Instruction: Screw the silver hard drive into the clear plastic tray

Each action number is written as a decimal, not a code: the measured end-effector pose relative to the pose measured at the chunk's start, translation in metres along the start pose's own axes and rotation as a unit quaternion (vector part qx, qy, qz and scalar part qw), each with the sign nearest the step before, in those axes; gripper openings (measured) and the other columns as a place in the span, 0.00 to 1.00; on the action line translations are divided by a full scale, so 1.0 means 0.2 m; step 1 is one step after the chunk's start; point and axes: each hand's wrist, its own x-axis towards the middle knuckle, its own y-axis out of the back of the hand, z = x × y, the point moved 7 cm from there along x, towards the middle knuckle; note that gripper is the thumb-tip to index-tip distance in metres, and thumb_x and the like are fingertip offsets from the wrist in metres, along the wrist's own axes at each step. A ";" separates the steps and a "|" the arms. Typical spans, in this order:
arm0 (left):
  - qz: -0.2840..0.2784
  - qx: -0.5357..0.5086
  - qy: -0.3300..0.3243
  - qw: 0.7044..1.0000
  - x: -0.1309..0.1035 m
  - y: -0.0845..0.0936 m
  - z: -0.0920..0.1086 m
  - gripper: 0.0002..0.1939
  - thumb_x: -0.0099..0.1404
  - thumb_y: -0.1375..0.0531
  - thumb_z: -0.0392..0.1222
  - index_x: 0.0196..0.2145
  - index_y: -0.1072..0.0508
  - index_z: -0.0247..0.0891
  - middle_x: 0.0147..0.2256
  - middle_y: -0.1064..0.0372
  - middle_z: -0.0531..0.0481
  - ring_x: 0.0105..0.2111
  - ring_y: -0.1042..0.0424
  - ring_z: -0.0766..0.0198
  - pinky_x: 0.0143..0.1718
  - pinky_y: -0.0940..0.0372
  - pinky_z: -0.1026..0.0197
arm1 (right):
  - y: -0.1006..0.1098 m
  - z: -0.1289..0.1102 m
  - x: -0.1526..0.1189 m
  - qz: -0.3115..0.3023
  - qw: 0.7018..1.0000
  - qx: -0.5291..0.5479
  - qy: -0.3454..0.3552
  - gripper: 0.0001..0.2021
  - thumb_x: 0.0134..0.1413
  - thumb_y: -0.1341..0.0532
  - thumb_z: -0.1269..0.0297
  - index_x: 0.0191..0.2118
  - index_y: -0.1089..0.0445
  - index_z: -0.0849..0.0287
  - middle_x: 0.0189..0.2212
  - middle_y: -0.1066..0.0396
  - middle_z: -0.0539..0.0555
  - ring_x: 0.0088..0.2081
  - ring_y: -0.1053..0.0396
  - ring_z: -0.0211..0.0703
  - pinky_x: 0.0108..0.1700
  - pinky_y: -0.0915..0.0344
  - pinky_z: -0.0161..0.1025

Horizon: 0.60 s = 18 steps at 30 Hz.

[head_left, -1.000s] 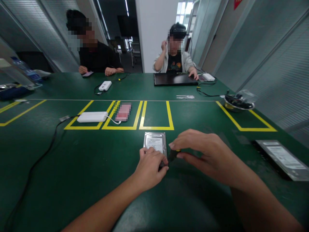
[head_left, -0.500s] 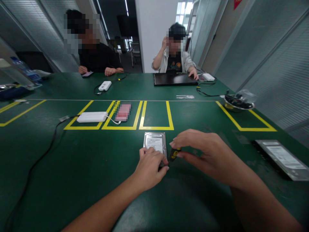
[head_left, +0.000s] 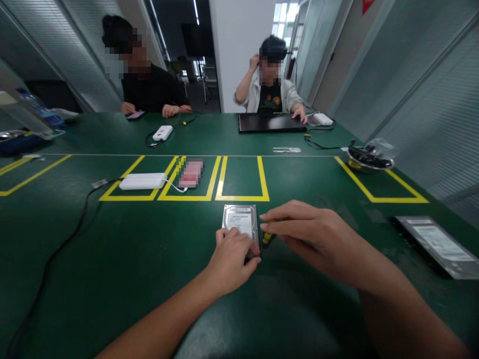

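Observation:
A silver hard drive (head_left: 240,217) with a white label lies on the green table in front of me. My left hand (head_left: 234,257) grips its near part, fingers over the top and thumb by the near right corner, covering that end. Just right of the drive, my right hand (head_left: 303,227) holds a short black and yellow screwdriver (head_left: 267,238) between fingers and thumb. The screwdriver leans, its lower end at the drive's near right corner; its tip is too small to make out.
A larger drive (head_left: 437,244) lies to the right, beyond it a bowl (head_left: 370,162) of dark items. Yellow tape marks (head_left: 243,198) cross the table. A white power bank (head_left: 142,181) with a black cable lies left. Two people sit opposite, one touching a black laptop-like panel (head_left: 272,123).
My right hand's fingers have shifted around the screwdriver handle, now stretched further over its top, and the handle has turned. My left hand and the hard drive have stayed in place.

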 end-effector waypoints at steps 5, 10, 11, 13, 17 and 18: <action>0.002 0.005 0.008 1.000 -0.01 -0.01 -0.01 0.05 0.60 0.35 0.41 0.31 0.28 0.41 0.33 0.27 0.52 0.41 0.36 0.54 0.44 0.53 0.50 | -0.01 0.02 0.00 -0.006 0.998 -0.042 -0.046 0.11 0.63 0.41 0.71 0.49 0.28 0.57 0.43 0.32 0.55 0.42 0.33 0.39 0.43 0.34 0.36; 0.004 0.003 0.014 1.000 0.00 -0.01 -0.01 0.05 0.60 0.35 0.41 0.30 0.28 0.41 0.32 0.26 0.51 0.42 0.36 0.53 0.44 0.53 0.50 | -0.03 0.01 0.01 -0.023 0.997 -0.032 -0.067 0.15 0.64 0.44 0.72 0.54 0.31 0.56 0.45 0.34 0.56 0.44 0.34 0.41 0.45 0.34 0.38; 0.005 0.002 0.015 1.000 0.00 -0.01 -0.01 0.05 0.60 0.35 0.41 0.30 0.28 0.41 0.32 0.26 0.51 0.42 0.36 0.53 0.44 0.53 0.50 | -0.03 0.01 0.01 -0.033 0.997 -0.025 -0.069 0.16 0.64 0.45 0.73 0.55 0.32 0.55 0.46 0.35 0.56 0.45 0.34 0.41 0.46 0.35 0.38; 0.007 0.001 0.015 1.000 0.00 -0.01 -0.01 0.05 0.59 0.35 0.41 0.30 0.28 0.41 0.32 0.27 0.52 0.41 0.35 0.54 0.44 0.53 0.50 | -0.04 0.00 0.01 -0.043 0.996 -0.025 -0.075 0.15 0.64 0.45 0.73 0.53 0.32 0.55 0.46 0.34 0.55 0.44 0.34 0.40 0.45 0.36 0.37; 0.008 0.003 0.015 1.000 0.00 -0.01 -0.01 0.04 0.60 0.35 0.41 0.30 0.28 0.41 0.32 0.27 0.53 0.41 0.35 0.54 0.44 0.53 0.50 | -0.05 0.02 0.01 -0.034 0.989 -0.101 -0.104 0.06 0.64 0.42 0.65 0.43 0.30 0.59 0.36 0.34 0.53 0.35 0.35 0.39 0.35 0.40 0.37; 0.007 0.003 0.014 1.000 -0.01 -0.01 -0.01 0.04 0.60 0.35 0.41 0.30 0.27 0.42 0.32 0.26 0.53 0.42 0.36 0.53 0.44 0.53 0.50 | -0.06 0.02 0.01 -0.032 0.985 -0.126 -0.111 0.06 0.64 0.42 0.63 0.41 0.30 0.59 0.33 0.35 0.52 0.33 0.36 0.39 0.33 0.42 0.37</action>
